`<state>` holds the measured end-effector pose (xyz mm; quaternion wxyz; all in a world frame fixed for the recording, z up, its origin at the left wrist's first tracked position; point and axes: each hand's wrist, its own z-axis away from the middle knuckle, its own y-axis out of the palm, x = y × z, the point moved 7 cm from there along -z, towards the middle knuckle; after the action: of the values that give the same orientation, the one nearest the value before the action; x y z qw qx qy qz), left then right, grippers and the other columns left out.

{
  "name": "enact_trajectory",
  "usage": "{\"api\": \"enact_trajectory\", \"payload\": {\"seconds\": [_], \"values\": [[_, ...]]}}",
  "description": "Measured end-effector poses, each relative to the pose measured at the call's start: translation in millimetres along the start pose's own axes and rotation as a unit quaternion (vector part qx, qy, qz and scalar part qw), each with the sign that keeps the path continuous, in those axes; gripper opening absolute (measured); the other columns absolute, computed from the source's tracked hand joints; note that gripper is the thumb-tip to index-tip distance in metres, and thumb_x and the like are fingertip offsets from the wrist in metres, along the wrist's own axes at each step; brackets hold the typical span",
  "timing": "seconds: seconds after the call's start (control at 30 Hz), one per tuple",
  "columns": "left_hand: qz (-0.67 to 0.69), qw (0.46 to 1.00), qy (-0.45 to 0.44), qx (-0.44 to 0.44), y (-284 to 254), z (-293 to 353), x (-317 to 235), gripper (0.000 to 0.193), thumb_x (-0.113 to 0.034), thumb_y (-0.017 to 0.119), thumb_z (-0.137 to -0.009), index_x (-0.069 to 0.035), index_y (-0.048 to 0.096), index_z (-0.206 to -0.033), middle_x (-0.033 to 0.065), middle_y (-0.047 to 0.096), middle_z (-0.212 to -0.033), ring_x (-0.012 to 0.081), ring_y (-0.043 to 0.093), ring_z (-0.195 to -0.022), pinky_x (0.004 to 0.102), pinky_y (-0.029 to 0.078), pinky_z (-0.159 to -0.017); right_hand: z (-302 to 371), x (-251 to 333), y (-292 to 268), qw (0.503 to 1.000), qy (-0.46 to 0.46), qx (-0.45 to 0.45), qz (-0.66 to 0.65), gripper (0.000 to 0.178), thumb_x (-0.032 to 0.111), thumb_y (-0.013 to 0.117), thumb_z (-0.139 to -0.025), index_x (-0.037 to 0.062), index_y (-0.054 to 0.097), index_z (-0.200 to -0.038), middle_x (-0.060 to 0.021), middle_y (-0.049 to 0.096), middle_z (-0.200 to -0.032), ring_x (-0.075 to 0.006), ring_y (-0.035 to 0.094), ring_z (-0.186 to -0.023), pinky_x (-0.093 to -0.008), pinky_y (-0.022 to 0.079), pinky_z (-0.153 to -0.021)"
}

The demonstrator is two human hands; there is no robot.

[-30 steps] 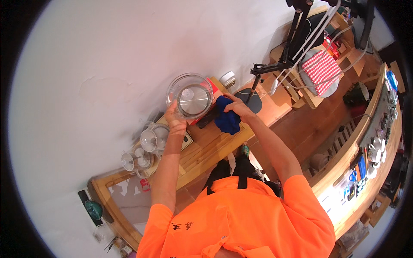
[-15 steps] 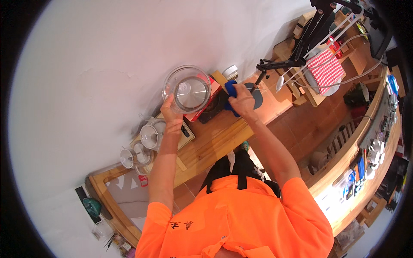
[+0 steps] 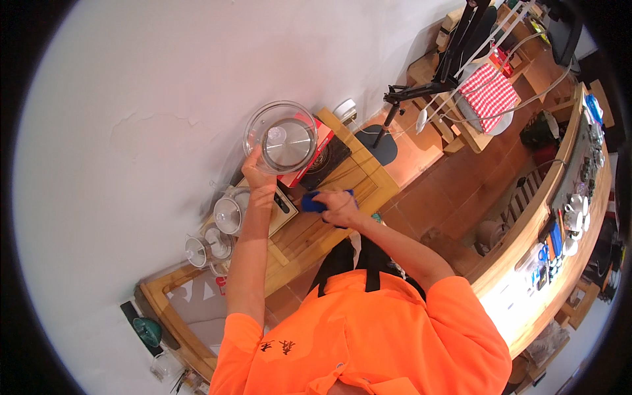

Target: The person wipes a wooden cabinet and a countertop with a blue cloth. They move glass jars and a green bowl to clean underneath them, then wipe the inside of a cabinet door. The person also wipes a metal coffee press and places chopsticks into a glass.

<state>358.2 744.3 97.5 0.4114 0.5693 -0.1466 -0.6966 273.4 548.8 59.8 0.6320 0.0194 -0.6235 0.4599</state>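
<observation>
By white wall, cloth over table

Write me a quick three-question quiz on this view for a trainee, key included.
1. Choose: the left hand holds A) a pair of scissors, B) a round glass vessel, C) a white cup.
2. True or false: the right hand is bare of any cloth.
3. Fill in: the checked cloth at upper right is ___ and white.

Key: 1. B. 2. False; it has a blue cloth. 3. Red.
</observation>
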Motion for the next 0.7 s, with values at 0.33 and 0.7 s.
{"api": "enact_trajectory", "payload": {"seconds": [0.33, 0.7], "values": [[0.018, 0.993, -0.045, 0.111, 16.0, -10.6, -0.5, 0.055, -0.012, 0.049, -0.093, -0.007, 0.035, -0.146, 0.0165, 0.052, -0.133, 0.0295, 0.053, -0.121, 0.0456, 0.041, -0.105, -31.4, -70.6, -116.5, 0.95, 0.07, -0.16, -0.26, 0.087, 0.006, 0.067, -0.064, 0.0065, 0.038, -0.145, -0.0195, 0.049, -0.138, -0.0298, 0.051, -0.124, -0.0338, 0.044, -0.098], [-0.054, 0.988, -0.07, 0.124, 31.9, -8.3, -1.0, 0.058, -0.017, 0.048, -0.092, -0.007, 0.034, -0.147, 0.0149, 0.047, -0.141, 0.0297, 0.047, -0.127, 0.0438, 0.036, -0.109, -41.9, -53.7, -106.9, 0.964, 0.078, -0.132, -0.219, 0.089, 0.012, 0.067, -0.064, 0.0085, 0.034, -0.147, -0.0219, 0.046, -0.141, -0.0359, 0.043, -0.131, -0.0356, 0.038, -0.104]]}}
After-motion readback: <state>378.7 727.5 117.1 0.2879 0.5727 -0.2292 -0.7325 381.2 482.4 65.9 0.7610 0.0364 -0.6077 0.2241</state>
